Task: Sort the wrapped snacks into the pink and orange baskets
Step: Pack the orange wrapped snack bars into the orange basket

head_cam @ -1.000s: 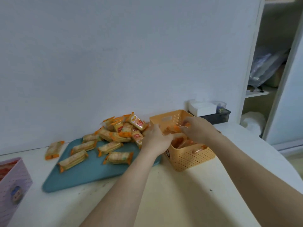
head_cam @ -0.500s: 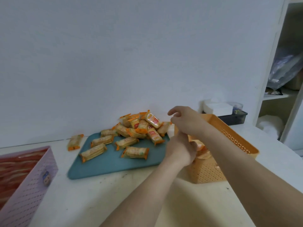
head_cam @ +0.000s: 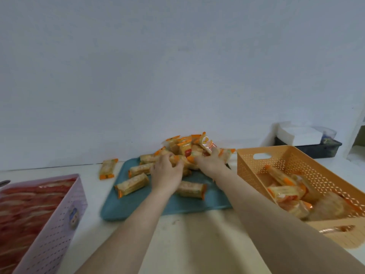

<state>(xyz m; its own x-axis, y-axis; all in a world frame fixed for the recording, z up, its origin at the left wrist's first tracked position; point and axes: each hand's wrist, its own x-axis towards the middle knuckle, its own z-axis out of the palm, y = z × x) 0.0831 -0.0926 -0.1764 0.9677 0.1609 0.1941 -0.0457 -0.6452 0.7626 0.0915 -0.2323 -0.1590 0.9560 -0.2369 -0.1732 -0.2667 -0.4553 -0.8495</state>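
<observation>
Snacks in orange-ended wrappers lie heaped at the fingers, on the far end of the blue tray. Our left hand curls its fingers into the heap; our right hand lays its fingers on it alongside. We cannot tell whether either holds a packet. Right of the fingers stands the orange basket, part-filled; left, nearer us, the pink basket, on the desk.

Teal tray; orange basket (lattice-pierced); pink basket, dotted holes; snack wrappers yellow, orange-ended.
</observation>
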